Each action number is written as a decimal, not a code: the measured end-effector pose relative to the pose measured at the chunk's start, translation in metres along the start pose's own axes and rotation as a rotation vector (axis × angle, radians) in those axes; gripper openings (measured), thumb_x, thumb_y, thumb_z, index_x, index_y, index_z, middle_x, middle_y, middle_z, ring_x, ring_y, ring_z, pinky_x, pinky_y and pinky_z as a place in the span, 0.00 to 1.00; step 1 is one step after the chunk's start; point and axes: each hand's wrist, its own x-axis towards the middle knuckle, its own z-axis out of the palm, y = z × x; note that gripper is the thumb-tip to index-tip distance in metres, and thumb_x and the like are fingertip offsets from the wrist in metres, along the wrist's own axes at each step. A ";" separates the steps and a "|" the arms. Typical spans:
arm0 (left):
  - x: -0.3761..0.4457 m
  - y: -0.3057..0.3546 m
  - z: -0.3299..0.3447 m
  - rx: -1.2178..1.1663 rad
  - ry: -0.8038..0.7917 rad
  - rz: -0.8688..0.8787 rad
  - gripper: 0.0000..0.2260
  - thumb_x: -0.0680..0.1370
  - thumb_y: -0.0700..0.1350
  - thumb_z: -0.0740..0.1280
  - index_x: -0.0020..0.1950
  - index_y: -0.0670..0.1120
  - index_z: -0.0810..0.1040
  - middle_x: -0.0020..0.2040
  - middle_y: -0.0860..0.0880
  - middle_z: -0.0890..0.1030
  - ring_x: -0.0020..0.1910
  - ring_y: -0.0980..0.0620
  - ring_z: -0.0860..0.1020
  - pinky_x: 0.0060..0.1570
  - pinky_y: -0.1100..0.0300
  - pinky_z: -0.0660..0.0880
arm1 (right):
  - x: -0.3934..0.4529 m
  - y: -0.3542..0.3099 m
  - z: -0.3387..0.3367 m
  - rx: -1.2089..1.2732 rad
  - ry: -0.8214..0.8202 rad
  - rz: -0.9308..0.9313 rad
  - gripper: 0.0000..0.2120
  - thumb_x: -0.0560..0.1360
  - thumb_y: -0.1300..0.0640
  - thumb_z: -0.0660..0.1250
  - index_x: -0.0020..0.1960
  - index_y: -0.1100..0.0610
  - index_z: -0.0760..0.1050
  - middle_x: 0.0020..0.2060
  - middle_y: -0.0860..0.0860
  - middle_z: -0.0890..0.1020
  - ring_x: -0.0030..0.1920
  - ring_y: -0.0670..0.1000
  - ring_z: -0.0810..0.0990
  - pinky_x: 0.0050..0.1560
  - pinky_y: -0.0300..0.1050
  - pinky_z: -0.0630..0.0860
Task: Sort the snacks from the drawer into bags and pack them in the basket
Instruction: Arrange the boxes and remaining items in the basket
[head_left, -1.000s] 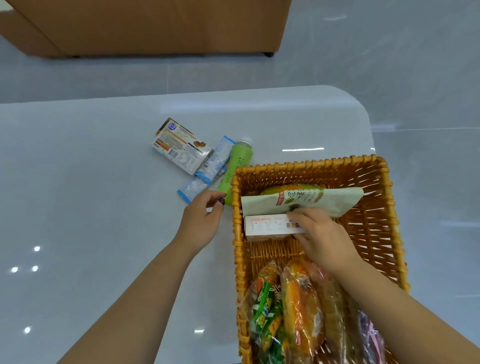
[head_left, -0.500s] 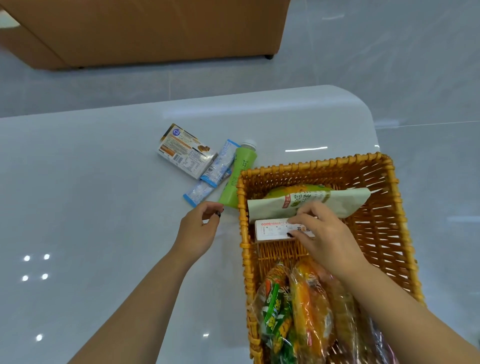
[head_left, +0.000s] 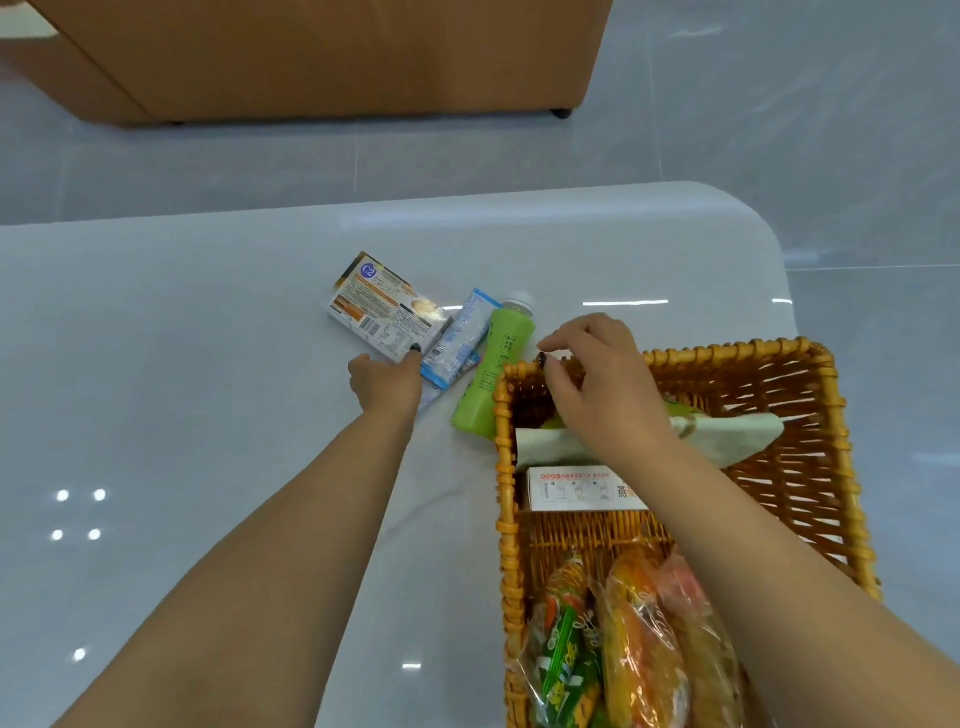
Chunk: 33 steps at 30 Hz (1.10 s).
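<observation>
A wicker basket (head_left: 727, 354) stands at the table's right. Inside lie a white carton (head_left: 576, 489), a pale green pouch (head_left: 727, 434) and clear bags of snacks (head_left: 623, 649) at the near end. Left of the basket a green bottle (head_left: 493, 374), blue packets (head_left: 457, 343) and an orange-and-white snack box (head_left: 384, 312) lie on the table. My left hand (head_left: 384, 382) reaches over the packets, one fingertip touching the box's near edge. My right hand (head_left: 597, 384) hovers over the basket's far left corner, fingers loosely curled, holding nothing.
The white glossy table (head_left: 182, 415) ends in a rounded corner at the far right. Beyond it is grey tiled floor with a brown piece of furniture (head_left: 337, 52) at the back.
My right hand let go of the white carton and rose to the basket's far left rim. My left hand moved forward from beside the basket to the packets and snack box.
</observation>
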 end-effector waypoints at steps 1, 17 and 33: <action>0.006 0.005 0.003 -0.016 0.003 -0.045 0.35 0.71 0.51 0.75 0.71 0.42 0.62 0.69 0.42 0.69 0.63 0.43 0.75 0.61 0.48 0.76 | 0.004 0.002 0.008 -0.085 -0.014 -0.001 0.09 0.77 0.59 0.63 0.46 0.60 0.81 0.43 0.54 0.79 0.49 0.55 0.75 0.47 0.43 0.68; 0.019 0.050 0.032 0.325 0.027 -0.112 0.59 0.63 0.65 0.74 0.79 0.42 0.40 0.73 0.41 0.58 0.71 0.42 0.63 0.68 0.47 0.67 | 0.011 0.006 0.027 -0.518 0.010 -0.085 0.21 0.78 0.52 0.49 0.40 0.57 0.79 0.36 0.52 0.79 0.38 0.58 0.75 0.44 0.50 0.60; -0.141 -0.021 -0.086 -0.789 -0.961 -0.174 0.33 0.54 0.59 0.79 0.56 0.47 0.84 0.60 0.42 0.81 0.55 0.41 0.79 0.49 0.49 0.73 | 0.009 -0.017 -0.026 0.620 -0.143 0.322 0.18 0.80 0.54 0.62 0.69 0.47 0.69 0.63 0.43 0.74 0.58 0.38 0.73 0.55 0.33 0.72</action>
